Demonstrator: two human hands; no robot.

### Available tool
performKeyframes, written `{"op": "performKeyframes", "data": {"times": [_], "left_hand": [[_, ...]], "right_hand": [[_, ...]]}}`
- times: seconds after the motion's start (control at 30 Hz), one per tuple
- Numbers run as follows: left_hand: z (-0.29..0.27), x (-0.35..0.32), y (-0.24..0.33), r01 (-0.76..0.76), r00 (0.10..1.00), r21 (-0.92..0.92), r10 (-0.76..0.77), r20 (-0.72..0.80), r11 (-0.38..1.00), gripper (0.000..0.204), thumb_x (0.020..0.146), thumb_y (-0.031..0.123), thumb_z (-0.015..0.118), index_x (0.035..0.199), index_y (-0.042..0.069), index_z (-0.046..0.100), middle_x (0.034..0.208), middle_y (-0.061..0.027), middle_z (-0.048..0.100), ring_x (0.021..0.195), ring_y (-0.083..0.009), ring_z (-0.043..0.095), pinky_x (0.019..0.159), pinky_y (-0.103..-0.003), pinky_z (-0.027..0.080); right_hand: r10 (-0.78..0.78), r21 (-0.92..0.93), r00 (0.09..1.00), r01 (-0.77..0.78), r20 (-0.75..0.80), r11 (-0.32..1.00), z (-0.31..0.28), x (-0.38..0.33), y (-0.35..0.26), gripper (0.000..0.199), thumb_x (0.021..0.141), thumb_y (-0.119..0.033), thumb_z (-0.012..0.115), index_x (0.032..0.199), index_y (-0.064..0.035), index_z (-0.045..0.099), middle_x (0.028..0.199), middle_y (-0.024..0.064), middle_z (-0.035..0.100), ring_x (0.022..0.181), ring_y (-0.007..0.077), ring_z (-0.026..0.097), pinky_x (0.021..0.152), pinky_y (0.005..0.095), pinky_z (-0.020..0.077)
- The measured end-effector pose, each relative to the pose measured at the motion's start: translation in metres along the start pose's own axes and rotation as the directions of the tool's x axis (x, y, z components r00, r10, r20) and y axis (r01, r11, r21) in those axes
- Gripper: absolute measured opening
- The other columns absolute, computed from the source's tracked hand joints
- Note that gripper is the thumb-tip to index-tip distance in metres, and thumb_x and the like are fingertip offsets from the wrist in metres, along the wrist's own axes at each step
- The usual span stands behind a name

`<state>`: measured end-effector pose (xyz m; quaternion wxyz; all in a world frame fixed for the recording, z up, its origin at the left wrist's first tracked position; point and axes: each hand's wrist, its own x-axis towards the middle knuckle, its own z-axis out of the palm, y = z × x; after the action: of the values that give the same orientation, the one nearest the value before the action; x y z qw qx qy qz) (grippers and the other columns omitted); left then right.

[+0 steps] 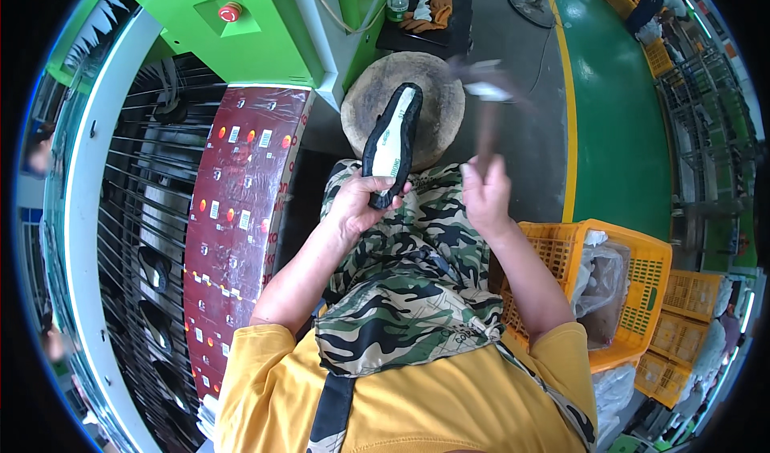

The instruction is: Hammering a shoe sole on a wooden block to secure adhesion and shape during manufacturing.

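Observation:
My left hand (358, 206) grips one end of a black shoe upper (391, 139), sole side up, with a white insole board showing inside its black edge. The upper's far part lies over a round wooden block (443, 116) in front of my knees. In my right hand (487, 194) is the wooden handle of a hammer (486, 128), raised to the right of the block. Motion blurs the hammer's head, which is apart from the upper.
At left, a box-like surface wrapped in dark red printed sheet (245, 188) stands beside a rack (148, 236) holding black shoe parts. A green machine (273, 44) with a red button (229, 12) rises ahead. Gloves (433, 8) and a bottle (398, 6) rest on a black stand. A yellow crate (654, 293) stands right.

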<state>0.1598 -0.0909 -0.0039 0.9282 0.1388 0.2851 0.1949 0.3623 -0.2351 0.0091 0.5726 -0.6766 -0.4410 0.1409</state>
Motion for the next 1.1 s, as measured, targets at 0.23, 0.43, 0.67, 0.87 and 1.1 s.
{"op": "performKeyframes", "data": {"times": [0.23, 0.43, 0.67, 0.87, 1.1], "left_hand": [[-0.012, -0.009, 0.007, -0.013, 1.0, -0.028, 0.014, 0.019, 1.0, 0.041, 0.085, -0.01, 0.065, 0.124, -0.003, 0.054, 0.105, -0.0189, 0.067, 0.091, -0.0339, 0.072, 0.061, -0.038, 0.058], [-0.015, -0.007, -0.003, -0.033, 0.999, -0.009, 0.033, -0.03, 0.999, 0.043, 0.087, -0.009, 0.065, 0.127, 0.003, 0.052, 0.106, -0.017, 0.065, 0.087, -0.0328, 0.072, 0.056, -0.038, 0.058], [-0.028, -0.11, 0.002, -0.099, 0.995, -0.03, 0.1, 0.031, 0.995, 0.045, 0.09, -0.004, 0.063, 0.133, 0.002, 0.051, 0.111, -0.0166, 0.067, 0.093, -0.0346, 0.073, 0.061, -0.034, 0.06], [-0.033, -0.204, 0.038, -0.488, 0.863, -0.221, 0.504, 0.02, 0.844, 0.053, 0.089, 0.0, 0.064, 0.138, 0.001, 0.045, 0.118, -0.0197, 0.063, 0.098, -0.0373, 0.071, 0.064, -0.038, 0.059], [-0.1, -0.212, 0.168, -0.86, 0.462, -0.013, 0.766, -0.447, 0.511, 0.037, 0.097, 0.0, 0.051, 0.133, -0.004, 0.044, 0.112, -0.0213, 0.062, 0.093, -0.0351, 0.07, 0.064, -0.037, 0.057]], "right_hand": [[0.208, 0.093, 0.969, -0.221, 0.131, 0.971, 0.005, 0.016, -0.039, 0.018, 0.102, -0.016, 0.06, 0.103, 0.0003, 0.053, 0.066, 0.0048, 0.057, 0.053, 0.0111, 0.054, 0.048, 0.0294, 0.0435], [0.543, -0.12, 0.789, -0.533, 0.288, 0.838, 0.012, 0.006, 0.035, 0.019, 0.1, -0.016, 0.061, 0.108, -0.002, 0.05, 0.069, 0.0092, 0.058, 0.05, 0.017, 0.058, 0.044, 0.0344, 0.0472], [0.43, -0.486, 0.828, -0.226, 0.36, 0.844, 0.033, 0.0, 0.096, 0.023, 0.099, -0.014, 0.061, 0.111, -0.0004, 0.047, 0.078, 0.0147, 0.061, 0.049, 0.0213, 0.06, 0.045, 0.0353, 0.0496], [0.565, -0.284, 0.768, -0.494, 0.301, 0.822, 0.038, 0.008, 0.086, 0.019, 0.1, -0.01, 0.059, 0.114, -0.004, 0.048, 0.073, 0.008, 0.056, 0.045, 0.017, 0.055, 0.041, 0.0324, 0.0451], [0.626, -0.163, 0.712, -0.609, 0.318, 0.776, 0.043, 0.007, 0.09, 0.018, 0.1, -0.009, 0.056, 0.116, -0.0071, 0.048, 0.071, 0.0045, 0.051, 0.042, 0.013, 0.049, 0.037, 0.0282, 0.0372]]}}
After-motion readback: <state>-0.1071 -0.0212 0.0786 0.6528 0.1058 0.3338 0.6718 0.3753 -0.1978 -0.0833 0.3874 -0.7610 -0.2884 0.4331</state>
